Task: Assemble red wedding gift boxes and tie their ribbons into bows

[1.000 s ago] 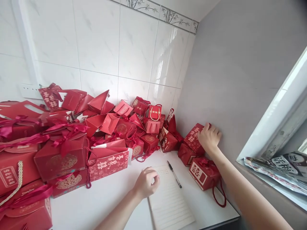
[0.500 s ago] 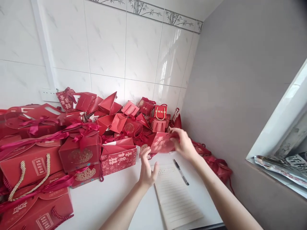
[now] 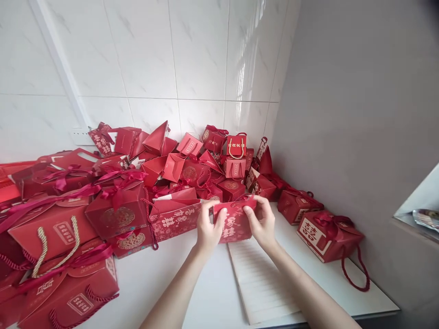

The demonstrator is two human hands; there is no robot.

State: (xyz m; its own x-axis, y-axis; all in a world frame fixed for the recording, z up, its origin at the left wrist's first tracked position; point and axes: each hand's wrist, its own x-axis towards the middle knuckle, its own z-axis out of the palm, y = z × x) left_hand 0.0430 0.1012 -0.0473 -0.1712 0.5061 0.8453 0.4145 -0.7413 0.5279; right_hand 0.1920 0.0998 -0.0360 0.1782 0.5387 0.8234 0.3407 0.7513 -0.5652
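I hold a small red gift box [image 3: 235,221] with gold characters between both hands, just above the far end of a lined notepad [image 3: 262,283]. My left hand [image 3: 210,227] grips its left side with the thumb on the front. My right hand [image 3: 261,221] pinches its right upper edge. The pen seen before is hidden behind the box and my hands.
A large heap of red gift boxes and bags [image 3: 116,201] with ribbons and rope handles fills the left and back of the white counter [image 3: 346,288]. Two red boxes [image 3: 327,235] stand along the grey wall at right. Tiled wall behind.
My right hand took the box from beside the right wall and carried it left to the middle. My left hand rose off the notepad and took hold of it.
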